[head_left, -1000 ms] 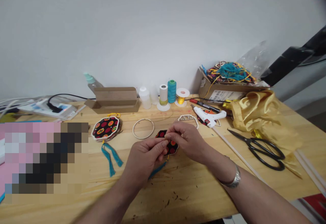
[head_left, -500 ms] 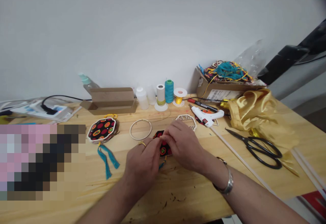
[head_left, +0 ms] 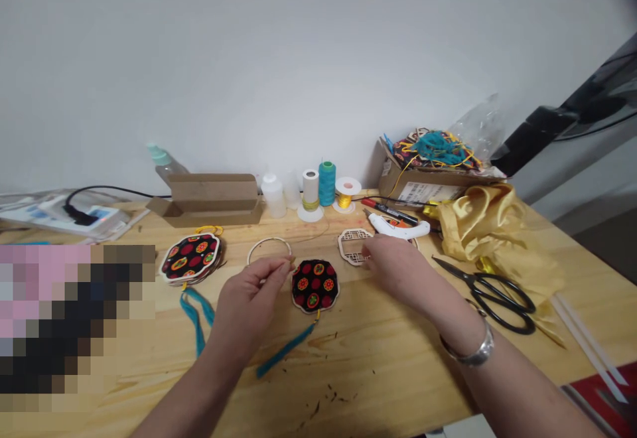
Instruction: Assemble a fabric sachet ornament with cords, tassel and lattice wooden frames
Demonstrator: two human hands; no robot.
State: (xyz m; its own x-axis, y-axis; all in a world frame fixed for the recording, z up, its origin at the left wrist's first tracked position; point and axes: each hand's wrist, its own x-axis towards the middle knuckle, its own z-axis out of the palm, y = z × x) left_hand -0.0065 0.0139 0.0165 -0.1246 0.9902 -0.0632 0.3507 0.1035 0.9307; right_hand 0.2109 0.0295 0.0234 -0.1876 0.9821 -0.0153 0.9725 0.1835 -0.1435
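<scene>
A round black fabric ornament [head_left: 314, 284] with red and yellow flowers lies flat on the wooden table [head_left: 398, 358]. Its teal tassel [head_left: 283, 353] trails toward me. My left hand [head_left: 247, 302] is just left of the ornament, thumb and fingers pinched together between it and a thin wooden ring [head_left: 269, 250]. What the pinch holds is too small to see. My right hand [head_left: 395, 267] is off to the right of the ornament. Its curled fingertips are on the right edge of a pale wooden lattice piece [head_left: 352, 247].
A stack of similar ornaments [head_left: 192, 259] with teal tassels lies at left. Thread spools [head_left: 327, 184], small bottles and a cardboard holder [head_left: 212, 198] line the wall. A glue gun [head_left: 398, 227], black scissors [head_left: 497, 290], yellow cloth [head_left: 490, 225] and a filled box [head_left: 432, 166] are at right.
Both hands have let go of the fabric ornament, which now lies flat on the table. My right hand moved right to the lattice piece; my left drew back slightly left.
</scene>
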